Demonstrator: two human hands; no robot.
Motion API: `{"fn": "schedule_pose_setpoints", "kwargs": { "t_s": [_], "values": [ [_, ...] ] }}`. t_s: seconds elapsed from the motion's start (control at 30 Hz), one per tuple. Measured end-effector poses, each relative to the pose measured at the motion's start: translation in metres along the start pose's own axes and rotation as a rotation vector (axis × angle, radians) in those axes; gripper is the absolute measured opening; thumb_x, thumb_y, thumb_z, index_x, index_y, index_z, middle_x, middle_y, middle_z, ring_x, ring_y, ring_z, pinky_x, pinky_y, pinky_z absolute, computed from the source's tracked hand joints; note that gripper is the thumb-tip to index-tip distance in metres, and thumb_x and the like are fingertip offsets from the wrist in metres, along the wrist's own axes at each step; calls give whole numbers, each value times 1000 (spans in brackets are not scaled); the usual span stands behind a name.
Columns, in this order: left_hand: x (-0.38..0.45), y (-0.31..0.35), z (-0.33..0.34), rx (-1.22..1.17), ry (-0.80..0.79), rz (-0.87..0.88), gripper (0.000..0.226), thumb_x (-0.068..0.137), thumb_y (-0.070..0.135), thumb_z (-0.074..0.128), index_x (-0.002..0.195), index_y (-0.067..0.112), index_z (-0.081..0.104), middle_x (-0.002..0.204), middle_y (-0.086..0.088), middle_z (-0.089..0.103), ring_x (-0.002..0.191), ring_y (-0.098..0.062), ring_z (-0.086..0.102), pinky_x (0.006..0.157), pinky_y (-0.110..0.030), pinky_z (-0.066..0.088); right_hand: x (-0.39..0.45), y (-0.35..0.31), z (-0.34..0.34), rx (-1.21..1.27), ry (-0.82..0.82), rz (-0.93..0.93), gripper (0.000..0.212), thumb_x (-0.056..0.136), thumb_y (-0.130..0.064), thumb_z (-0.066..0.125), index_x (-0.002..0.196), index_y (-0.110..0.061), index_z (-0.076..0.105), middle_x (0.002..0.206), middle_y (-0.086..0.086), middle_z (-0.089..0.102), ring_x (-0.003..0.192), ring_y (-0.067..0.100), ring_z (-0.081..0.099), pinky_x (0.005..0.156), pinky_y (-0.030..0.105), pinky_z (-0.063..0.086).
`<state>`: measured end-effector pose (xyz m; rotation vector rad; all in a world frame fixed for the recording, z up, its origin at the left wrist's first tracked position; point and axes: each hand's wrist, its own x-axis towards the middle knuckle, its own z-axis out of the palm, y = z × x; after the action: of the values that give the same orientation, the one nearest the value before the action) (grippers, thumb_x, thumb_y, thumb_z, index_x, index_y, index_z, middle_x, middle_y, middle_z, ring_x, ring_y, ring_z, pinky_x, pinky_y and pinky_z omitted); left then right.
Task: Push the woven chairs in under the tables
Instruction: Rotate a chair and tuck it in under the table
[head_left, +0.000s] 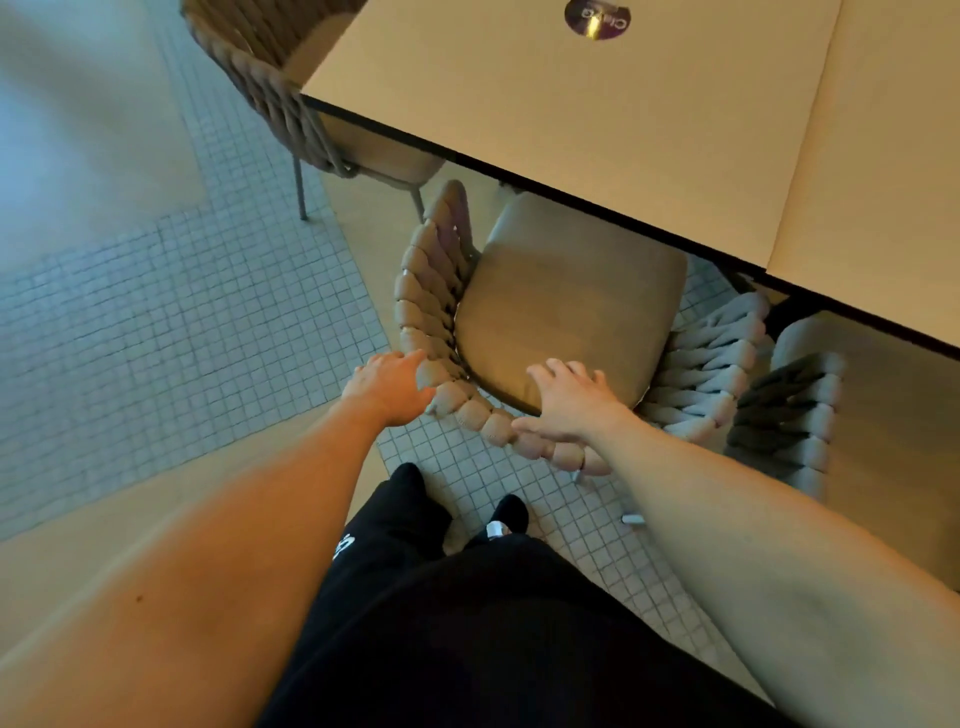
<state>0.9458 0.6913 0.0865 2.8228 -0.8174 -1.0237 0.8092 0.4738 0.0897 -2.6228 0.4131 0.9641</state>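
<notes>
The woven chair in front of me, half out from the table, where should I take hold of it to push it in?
Hold the woven chair by its curved braided backrest rim, from behind, one hand on each side of the curve. The rim faces you and the seat points under the table. Your left hand and right hand already sit there.

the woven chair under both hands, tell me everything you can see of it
The woven chair has a curved back and arms of thick tan braided rope wrapped round a tan seat cushion. It stands upright on the tiled floor, its seat front tucked just under the table edge. The left hand and the right hand both rest on its back rim.
</notes>
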Motion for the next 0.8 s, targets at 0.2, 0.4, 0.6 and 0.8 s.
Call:
{"fn": "schedule_pose_setpoints", "kwargs": {
  "t_s": [0.2, 0.4, 0.6, 0.8],
  "values": [
    [-7, -44, -21, -70, 44, -81, 68, 98, 48, 51, 158, 24, 28, 157, -10, 39, 143, -33, 37, 115, -55, 35, 27, -53, -30, -71, 5, -105, 84, 91, -67, 58, 157, -23, 27, 164, 11, 24, 150, 37, 21, 119, 63, 19],
    [-4, -101, -44, -139, 68, -150, 68, 100, 47, 51, 158, 23, 26, 157, -11, 39, 143, -32, 36, 116, -54, 33, 63, -115, -55, -139, 9, -164, 87, 86, -72, 59, 152, -23, 33, 157, 9, 34, 146, 36, 28, 116, 64, 25],
    [4, -178, -80, -195, 111, -185, 66, 100, 46, 51, 158, 25, 26, 157, -8, 39, 143, -32, 36, 115, -53, 34, 108, -195, -77, -192, 5, -157, 93, 87, -71, 59, 158, -20, 27, 161, 9, 31, 149, 35, 25, 118, 61, 23],
    [16, -268, -115, -232, 122, -235, 67, 100, 45, 52, 158, 24, 26, 158, -9, 37, 144, -31, 35, 117, -55, 32, 148, -279, -102, -216, 4, -165, 89, 91, -70, 53, 160, -21, 25, 163, 8, 29, 149, 32, 26, 120, 57, 23]
  ]
}}
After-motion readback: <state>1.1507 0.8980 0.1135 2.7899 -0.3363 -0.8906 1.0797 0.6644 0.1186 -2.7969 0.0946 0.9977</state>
